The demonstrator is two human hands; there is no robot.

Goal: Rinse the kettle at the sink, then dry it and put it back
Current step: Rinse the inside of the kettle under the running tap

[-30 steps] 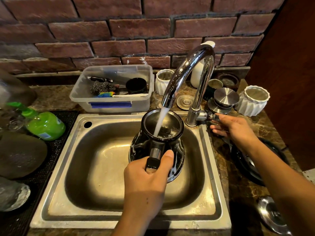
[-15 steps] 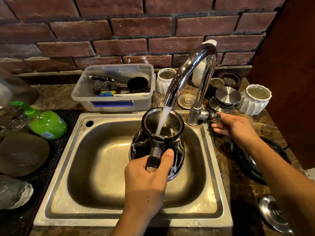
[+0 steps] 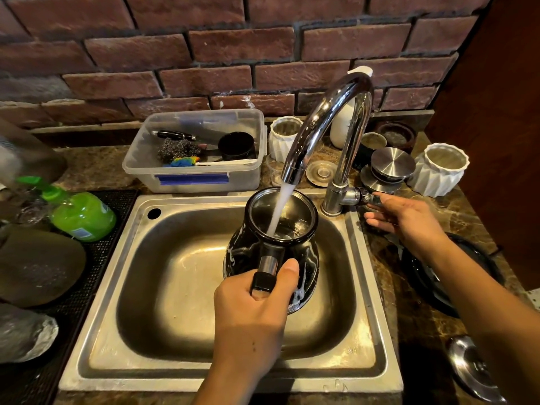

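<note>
A black kettle (image 3: 304, 252) with soap streaks on its side hangs over the steel sink (image 3: 187, 287), its lidless mouth up. My left hand (image 3: 251, 314) grips its handle from the near side. Water runs from the chrome tap (image 3: 327, 112) straight into the kettle's mouth. My right hand (image 3: 406, 217) is at the tap's small side lever (image 3: 368, 197), fingers around its end.
A clear plastic tub (image 3: 198, 171) with a scourer and a black cup stands behind the sink. A green soap bottle (image 3: 81, 214) lies on the black mat (image 3: 96, 258) at the left. White ribbed cups (image 3: 438, 171), metal lids and a dark pan (image 3: 432, 276) crowd the right counter.
The view has shifted slightly. Water keeps running into the kettle; both hands hold their places.
</note>
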